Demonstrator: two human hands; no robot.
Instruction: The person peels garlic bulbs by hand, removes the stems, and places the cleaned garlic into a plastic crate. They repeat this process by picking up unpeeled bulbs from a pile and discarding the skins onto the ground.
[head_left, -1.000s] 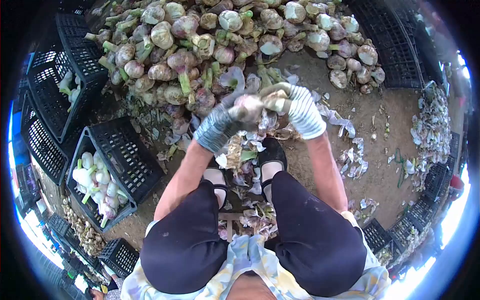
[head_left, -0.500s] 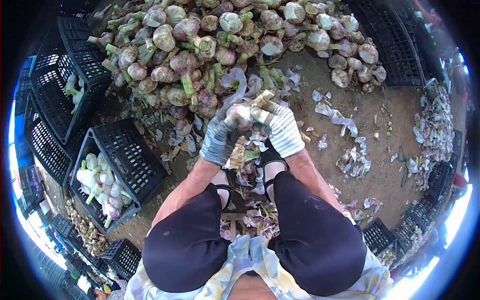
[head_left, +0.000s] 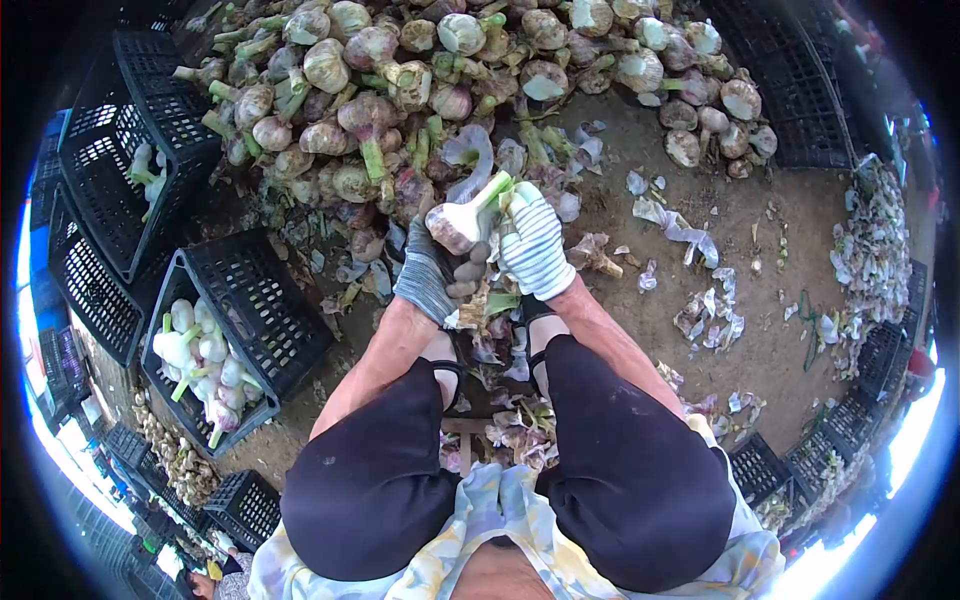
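A garlic bulb [head_left: 455, 226] with a pale, bare neck and a green stem tip is held in front of my knees. My left hand [head_left: 428, 272], in a grey-striped glove with dark fingertips, is closed around the bulb from the left and below. On the other side my right hand [head_left: 537, 243], in a white-striped glove, has its fingers curled in at the stem end. Its fingertips are partly hidden, and a strip of skin seems to hang there. Just beyond the hands lies a large pile of untrimmed garlic [head_left: 330, 130].
To the left, a tilted black crate [head_left: 265, 300] holds cleaned white garlic [head_left: 205, 360]. More black crates [head_left: 140, 150] stand behind it, and another crate [head_left: 785, 90] is at the upper right. Peeled skins [head_left: 680, 232] litter the soil between my feet and to the right.
The bulb's dry brown outer layer has come off its neck, showing white and green. A brown husk now lies right of my right hand. The bulb has tilted, stem toward upper right.
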